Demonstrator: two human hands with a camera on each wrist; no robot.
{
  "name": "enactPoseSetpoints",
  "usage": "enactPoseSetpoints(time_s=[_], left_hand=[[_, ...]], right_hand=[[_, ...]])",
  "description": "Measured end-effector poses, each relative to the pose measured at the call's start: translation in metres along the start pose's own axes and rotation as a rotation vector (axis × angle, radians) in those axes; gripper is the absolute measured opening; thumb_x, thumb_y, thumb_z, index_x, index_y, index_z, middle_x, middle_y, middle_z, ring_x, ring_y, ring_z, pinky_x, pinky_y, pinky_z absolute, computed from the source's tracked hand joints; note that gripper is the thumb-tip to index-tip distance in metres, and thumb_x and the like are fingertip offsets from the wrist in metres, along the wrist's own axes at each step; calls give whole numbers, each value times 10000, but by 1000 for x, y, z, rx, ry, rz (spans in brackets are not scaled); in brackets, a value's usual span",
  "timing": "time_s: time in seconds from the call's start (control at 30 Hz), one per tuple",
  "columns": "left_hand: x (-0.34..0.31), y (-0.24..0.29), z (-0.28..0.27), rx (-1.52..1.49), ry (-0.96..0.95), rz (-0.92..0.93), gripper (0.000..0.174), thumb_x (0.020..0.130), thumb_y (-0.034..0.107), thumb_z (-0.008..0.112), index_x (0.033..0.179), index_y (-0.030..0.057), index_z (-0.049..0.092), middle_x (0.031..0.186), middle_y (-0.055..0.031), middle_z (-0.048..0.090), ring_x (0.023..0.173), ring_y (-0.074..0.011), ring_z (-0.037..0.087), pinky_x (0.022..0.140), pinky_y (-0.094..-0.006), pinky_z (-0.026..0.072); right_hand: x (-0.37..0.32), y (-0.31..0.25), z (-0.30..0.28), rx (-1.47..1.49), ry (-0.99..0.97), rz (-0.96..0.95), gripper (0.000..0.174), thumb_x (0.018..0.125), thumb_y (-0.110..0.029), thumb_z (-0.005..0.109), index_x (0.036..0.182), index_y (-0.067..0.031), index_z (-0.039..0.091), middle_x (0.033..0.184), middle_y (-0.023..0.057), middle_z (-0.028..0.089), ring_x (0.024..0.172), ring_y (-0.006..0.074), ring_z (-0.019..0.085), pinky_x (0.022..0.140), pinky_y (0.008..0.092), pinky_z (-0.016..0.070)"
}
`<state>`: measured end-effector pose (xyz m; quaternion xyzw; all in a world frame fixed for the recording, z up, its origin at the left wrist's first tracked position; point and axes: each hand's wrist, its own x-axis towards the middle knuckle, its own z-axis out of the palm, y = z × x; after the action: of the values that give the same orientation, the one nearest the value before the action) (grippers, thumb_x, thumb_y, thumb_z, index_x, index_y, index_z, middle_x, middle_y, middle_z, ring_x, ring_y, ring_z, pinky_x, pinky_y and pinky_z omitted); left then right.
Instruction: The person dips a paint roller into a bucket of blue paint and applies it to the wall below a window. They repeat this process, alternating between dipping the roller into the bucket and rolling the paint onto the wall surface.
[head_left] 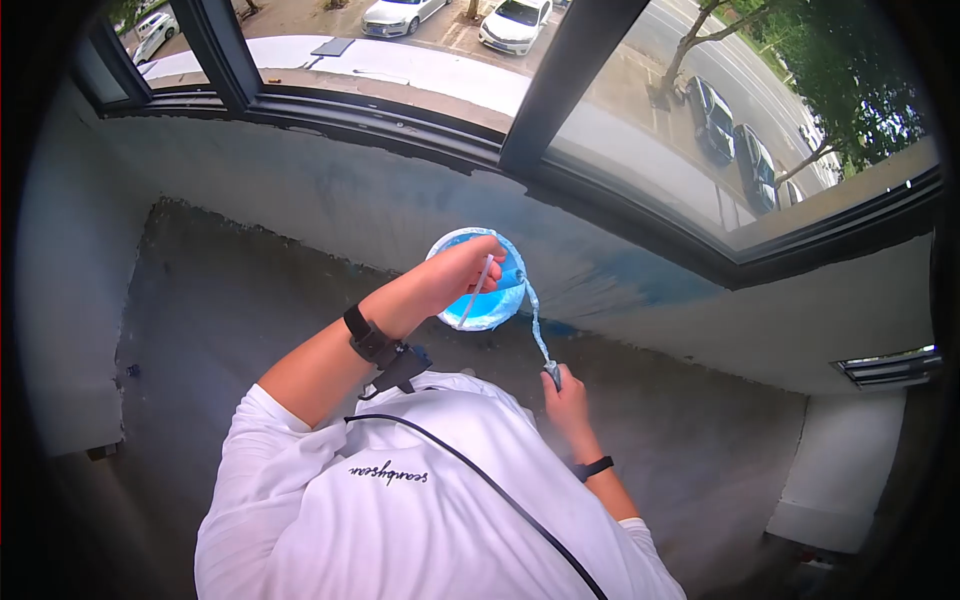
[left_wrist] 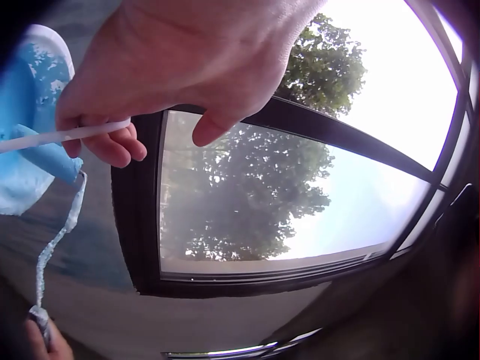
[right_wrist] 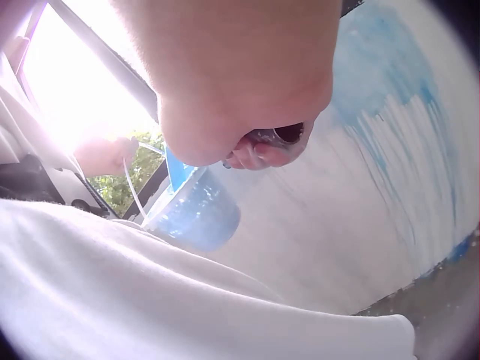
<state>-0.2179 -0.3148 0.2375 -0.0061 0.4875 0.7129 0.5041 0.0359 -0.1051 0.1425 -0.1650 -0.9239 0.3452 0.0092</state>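
A bucket (head_left: 449, 240) with blue paint inside and a crusted rim hangs in front of the wall. My left hand (head_left: 466, 272) grips its thin white bail handle (left_wrist: 45, 139), fingers curled round it. A paint roller has its blue sleeve (left_wrist: 49, 152) inside the bucket mouth. Its paint-caked bent frame (head_left: 537, 318) runs out over the rim to a dark handle (head_left: 552, 374). That handle is gripped in my right hand (head_left: 570, 408), low and to the right of the bucket. From the side, the bucket's wall (right_wrist: 201, 215) shows in the right wrist view.
Ahead is a low wall (head_left: 350, 190) with blue paint smears (right_wrist: 390, 67). Above it run dark window frames (head_left: 520, 130), with parked cars and trees outside. Grey floor (head_left: 220, 300) lies around me. A black cable (head_left: 480, 475) crosses my white shirt.
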Motion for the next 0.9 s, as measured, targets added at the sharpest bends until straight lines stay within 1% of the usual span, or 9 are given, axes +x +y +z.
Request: enactPoseSetpoints(time_s=[0.07,0.13,0.37,0.43,0.57,0.63,0.67,0.73,0.9], left_hand=[[-1,3,-5,-49,1,33,263,885,289,517,1016,60,505,817,-23,552,774,-132,525,798,-283,428],[-5,9,-9,-61,-5,9,265,884,293,525,1009,60,503,819,-24,552,767,-138,526,800,-289,433],[-21,22,-7,-59,51,-14,303,840,338,584,949,58,548,832,-51,575,766,-153,545,775,-289,442],[-22,23,-10,-50,61,-10,318,832,349,591,953,58,550,830,-53,575,766,-153,546,771,-285,440],[-33,28,-12,-36,52,-14,350,810,371,609,955,58,554,823,-51,576,768,-151,548,762,-275,435],[-36,30,-16,-32,46,-7,352,805,373,613,953,59,552,819,-50,575,765,-150,547,758,-274,433],[-37,30,-18,-23,38,-3,354,801,374,617,950,60,551,816,-48,574,762,-148,547,753,-272,431],[-38,29,-20,-18,42,-9,353,800,373,618,949,60,549,813,-45,574,759,-147,546,750,-273,429],[-48,33,-22,-33,31,6,350,799,370,619,947,61,545,804,-41,573,749,-145,544,738,-274,427]], right_hand=[[6,-9,0,-14,-1,-26,214,924,-236,581,884,-28,553,668,181,573,628,377,591,561,419,436],[5,-26,-3,29,-44,69,225,911,-251,590,889,-29,564,721,219,607,716,445,597,600,473,452],[4,-44,3,5,7,41,222,919,-235,580,886,-16,564,712,217,592,687,438,579,594,439,450],[1,-49,7,88,87,-9,221,947,-204,557,847,-12,515,594,106,433,542,177,386,523,344,369],[1,-59,8,18,43,-26,224,947,-207,559,850,-11,514,590,79,424,553,142,388,523,337,365],[-4,-67,11,76,67,-3,232,952,-216,555,851,-12,511,591,53,410,568,118,379,523,328,362],[-4,-70,11,72,64,-4,232,952,-216,555,851,-12,511,591,53,410,568,118,379,523,328,362],[-3,-72,11,53,28,77,229,927,-231,573,872,-10,555,639,163,531,572,316,535,579,384,440],[-13,-89,14,35,56,71,231,931,-230,568,867,-9,552,627,144,525,561,281,524,576,376,437]])
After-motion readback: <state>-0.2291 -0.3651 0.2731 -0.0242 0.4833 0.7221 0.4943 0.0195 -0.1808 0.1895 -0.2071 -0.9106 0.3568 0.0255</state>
